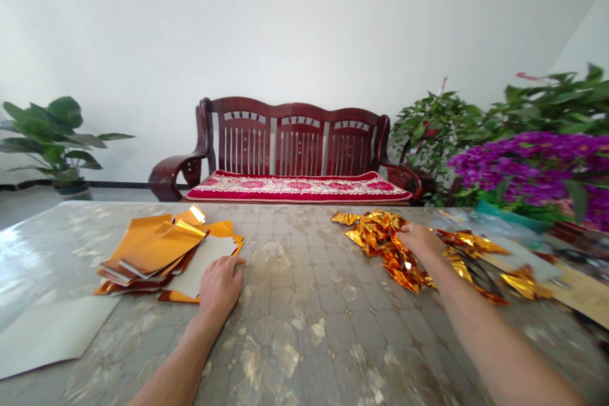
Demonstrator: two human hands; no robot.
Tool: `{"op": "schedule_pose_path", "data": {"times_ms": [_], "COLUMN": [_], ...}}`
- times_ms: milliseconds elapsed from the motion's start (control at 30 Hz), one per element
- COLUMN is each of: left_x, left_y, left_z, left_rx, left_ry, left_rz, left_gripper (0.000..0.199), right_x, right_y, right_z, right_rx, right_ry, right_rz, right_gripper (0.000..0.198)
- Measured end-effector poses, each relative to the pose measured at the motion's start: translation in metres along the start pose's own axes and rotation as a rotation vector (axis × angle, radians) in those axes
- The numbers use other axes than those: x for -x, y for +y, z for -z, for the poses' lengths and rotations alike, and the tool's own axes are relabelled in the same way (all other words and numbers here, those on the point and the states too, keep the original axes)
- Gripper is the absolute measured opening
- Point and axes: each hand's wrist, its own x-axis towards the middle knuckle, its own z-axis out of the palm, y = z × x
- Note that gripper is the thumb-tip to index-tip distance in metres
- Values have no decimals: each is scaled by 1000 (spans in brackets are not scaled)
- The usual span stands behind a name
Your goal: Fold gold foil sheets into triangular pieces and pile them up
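My left hand (220,283) lies flat and open at the right edge of a loose stack of gold foil paper sheets (159,241). It touches a sheet with its pale back (202,266) turned up. On the right, my right hand (421,240) reaches into a heap of folded gold foil pieces (380,235). Its fingers are drawn together on a folded piece at the heap's edge, and the fingertips are partly hidden.
A pale sheet (52,330) lies at the table's left. More folded foil (523,282), a cardboard piece (583,295) and clear plastic (499,228) lie at the right, beside purple flowers (533,162). A wooden bench (297,139) stands behind the patterned table (295,342).
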Motion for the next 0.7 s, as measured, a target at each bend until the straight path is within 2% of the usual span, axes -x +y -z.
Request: {"op": "schedule_pose_path", "data": {"times_ms": [267, 467, 600, 700], "left_x": [-1, -1, 0, -1], "left_y": [-1, -1, -1, -1], "left_z": [-1, -1, -1, -1], "left_rx": [8, 12, 13, 13], "left_ry": [9, 7, 4, 4], "left_rz": [-5, -8, 2, -1], "left_gripper": [32, 32, 31, 31], "right_x": [-9, -3, 0, 2], "right_y": [3, 3, -7, -17], "right_z": [-18, -8, 2, 4], "right_rx": [107, 92, 76, 70], "right_ry": [-8, 11, 51, 25], "right_rz": [-11, 28, 62, 87], "right_gripper": [27, 29, 32, 30]}}
